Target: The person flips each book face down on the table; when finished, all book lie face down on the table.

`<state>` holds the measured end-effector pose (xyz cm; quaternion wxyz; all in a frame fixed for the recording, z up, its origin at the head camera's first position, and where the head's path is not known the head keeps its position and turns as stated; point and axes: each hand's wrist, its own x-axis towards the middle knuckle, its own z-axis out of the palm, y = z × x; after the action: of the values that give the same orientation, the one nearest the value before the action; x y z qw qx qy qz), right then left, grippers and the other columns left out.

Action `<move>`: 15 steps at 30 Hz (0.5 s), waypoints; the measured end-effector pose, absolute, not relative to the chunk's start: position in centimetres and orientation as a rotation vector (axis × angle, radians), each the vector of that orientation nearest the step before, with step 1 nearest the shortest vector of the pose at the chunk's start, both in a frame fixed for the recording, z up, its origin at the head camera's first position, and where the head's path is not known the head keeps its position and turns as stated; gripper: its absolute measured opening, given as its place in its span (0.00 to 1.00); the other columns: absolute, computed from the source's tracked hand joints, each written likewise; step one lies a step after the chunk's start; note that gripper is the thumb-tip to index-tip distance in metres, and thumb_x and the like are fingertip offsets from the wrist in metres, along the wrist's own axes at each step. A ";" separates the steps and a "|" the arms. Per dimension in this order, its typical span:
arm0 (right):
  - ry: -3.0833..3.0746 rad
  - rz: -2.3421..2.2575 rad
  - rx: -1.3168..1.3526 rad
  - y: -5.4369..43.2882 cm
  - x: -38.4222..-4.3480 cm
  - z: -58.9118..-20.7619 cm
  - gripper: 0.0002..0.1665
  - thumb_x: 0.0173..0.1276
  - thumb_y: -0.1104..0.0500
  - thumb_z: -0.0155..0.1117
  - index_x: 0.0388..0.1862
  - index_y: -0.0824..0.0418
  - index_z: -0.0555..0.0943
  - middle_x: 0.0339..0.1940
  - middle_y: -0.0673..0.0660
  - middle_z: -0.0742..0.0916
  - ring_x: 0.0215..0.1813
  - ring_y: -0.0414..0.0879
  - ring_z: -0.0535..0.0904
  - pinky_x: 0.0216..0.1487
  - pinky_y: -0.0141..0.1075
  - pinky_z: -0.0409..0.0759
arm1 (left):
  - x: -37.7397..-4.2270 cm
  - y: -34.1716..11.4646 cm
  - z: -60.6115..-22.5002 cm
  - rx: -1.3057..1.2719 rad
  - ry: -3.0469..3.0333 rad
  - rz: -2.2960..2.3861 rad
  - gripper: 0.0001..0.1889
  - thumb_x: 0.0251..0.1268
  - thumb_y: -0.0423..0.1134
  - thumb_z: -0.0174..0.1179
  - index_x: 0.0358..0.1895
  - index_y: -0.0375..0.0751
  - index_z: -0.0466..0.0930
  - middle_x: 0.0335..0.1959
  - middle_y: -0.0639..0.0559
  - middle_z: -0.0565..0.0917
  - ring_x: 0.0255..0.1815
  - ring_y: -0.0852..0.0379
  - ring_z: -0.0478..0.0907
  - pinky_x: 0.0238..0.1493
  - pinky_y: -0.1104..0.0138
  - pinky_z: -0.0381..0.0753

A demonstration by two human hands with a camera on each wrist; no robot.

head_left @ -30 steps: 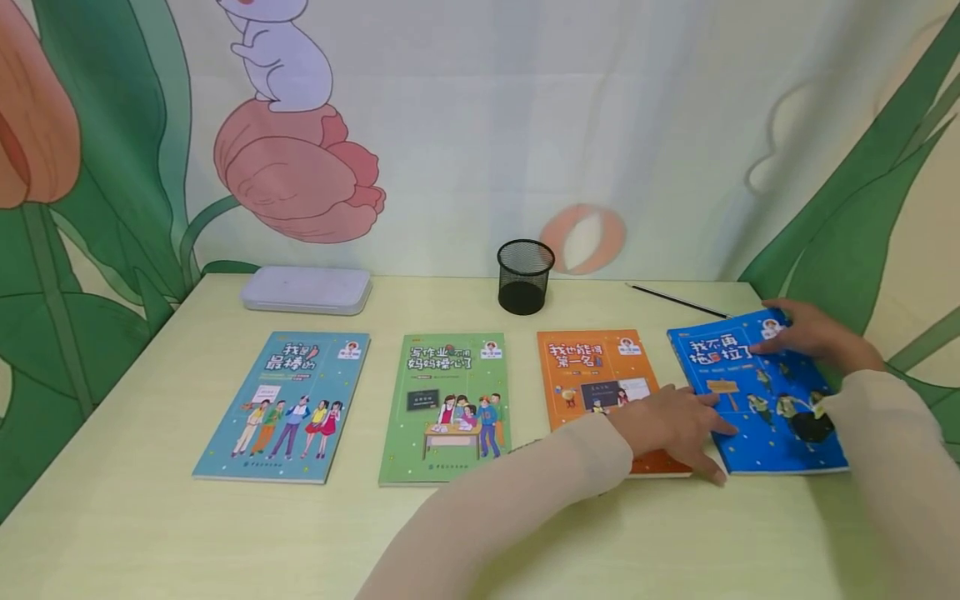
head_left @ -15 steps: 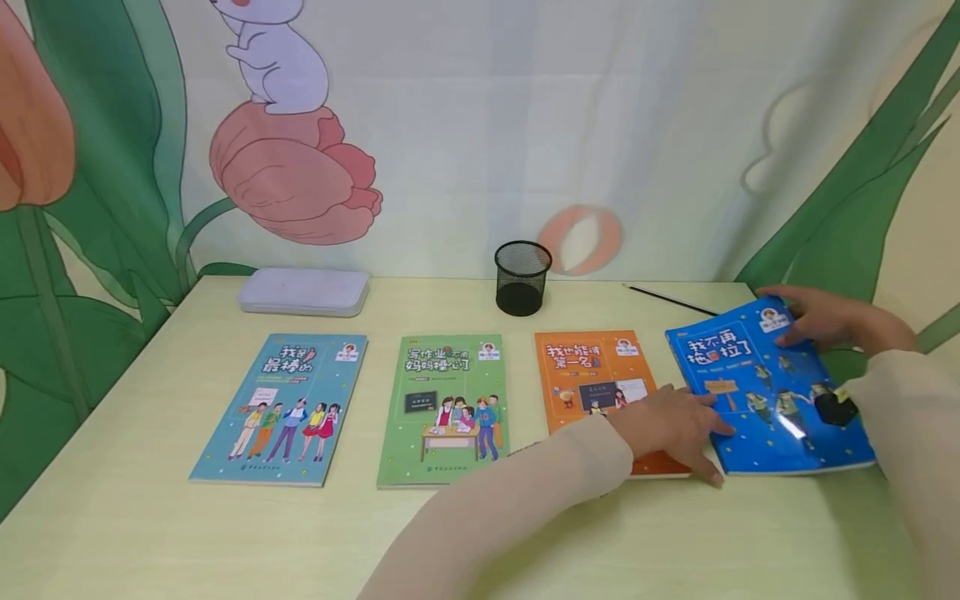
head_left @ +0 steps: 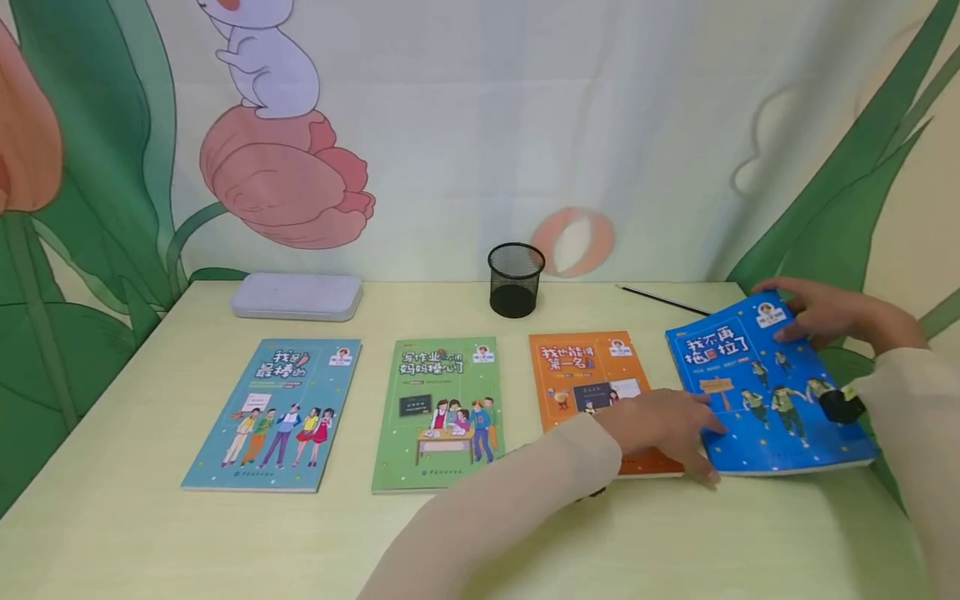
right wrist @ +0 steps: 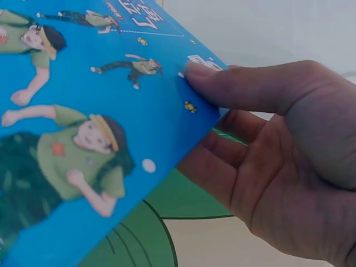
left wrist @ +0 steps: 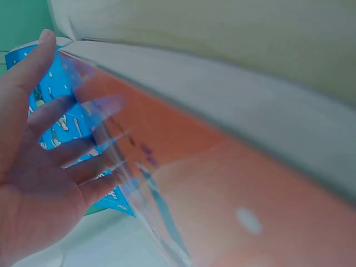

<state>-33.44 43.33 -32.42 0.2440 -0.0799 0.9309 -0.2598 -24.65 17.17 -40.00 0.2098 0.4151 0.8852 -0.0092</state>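
Observation:
A blue paperback book [head_left: 757,392] lies at the right of the table, turned askew, its right side lifted. My right hand [head_left: 836,315] pinches its upper right corner; in the right wrist view the thumb [right wrist: 245,86] presses on the cover with the fingers beneath. My left hand [head_left: 663,429] reaches over the orange book [head_left: 581,367], its fingertips at the blue book's left edge. In the left wrist view, that hand's fingers are spread and fairly straight. The left hand and sleeve hide the orange book's lower part.
A green book [head_left: 442,408] and a teal book [head_left: 273,417] lie flat to the left. Behind stand a black mesh pen cup [head_left: 516,283] and a lavender case [head_left: 296,296]. A pencil [head_left: 663,299] lies near the back edge, before a printed curtain [head_left: 420,150].
The blue book's right side has come up and swung rightward with my right hand. My left hand stays nearly in place. The whole head view has shifted slightly.

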 end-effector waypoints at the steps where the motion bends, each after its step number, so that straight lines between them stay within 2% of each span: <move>1: 2.547 -0.715 -0.225 43.3 -33.4 -32.3 0.44 0.72 0.68 0.58 0.76 0.68 0.43 0.62 0.89 0.67 0.48 0.64 0.84 0.42 0.55 0.87 | -24.7 17.1 -40.0 1.152 2.464 -0.016 0.39 0.58 0.70 0.60 0.74 0.79 0.58 0.80 0.73 0.52 0.82 0.69 0.43 0.77 0.67 0.60; 8: 2.608 -0.713 -0.261 43.1 -33.2 -31.4 0.41 0.74 0.66 0.57 0.76 0.68 0.46 0.61 0.88 0.68 0.48 0.62 0.84 0.42 0.54 0.87 | -24.7 16.6 -39.9 1.209 2.493 0.051 0.41 0.56 0.70 0.61 0.75 0.77 0.57 0.81 0.69 0.53 0.82 0.66 0.45 0.74 0.67 0.64; 12: 2.630 -0.709 -0.254 43.1 -33.1 -30.9 0.43 0.73 0.62 0.60 0.77 0.66 0.47 0.63 0.86 0.68 0.48 0.60 0.84 0.43 0.54 0.87 | -24.7 16.3 -39.8 1.240 2.509 0.139 0.44 0.56 0.69 0.62 0.77 0.77 0.52 0.82 0.65 0.49 0.82 0.63 0.46 0.70 0.68 0.69; 15: 2.636 -0.723 -0.234 43.1 -33.0 -30.5 0.44 0.73 0.61 0.61 0.77 0.64 0.47 0.64 0.84 0.68 0.46 0.57 0.84 0.44 0.53 0.87 | -24.8 16.2 -39.7 1.246 2.531 0.192 0.47 0.55 0.69 0.62 0.78 0.78 0.48 0.83 0.64 0.44 0.83 0.61 0.44 0.72 0.67 0.68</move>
<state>-32.95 43.13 -30.51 0.1978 -0.0837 0.9419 -0.2582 -24.77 16.25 -39.74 0.1563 0.4351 0.8842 0.0670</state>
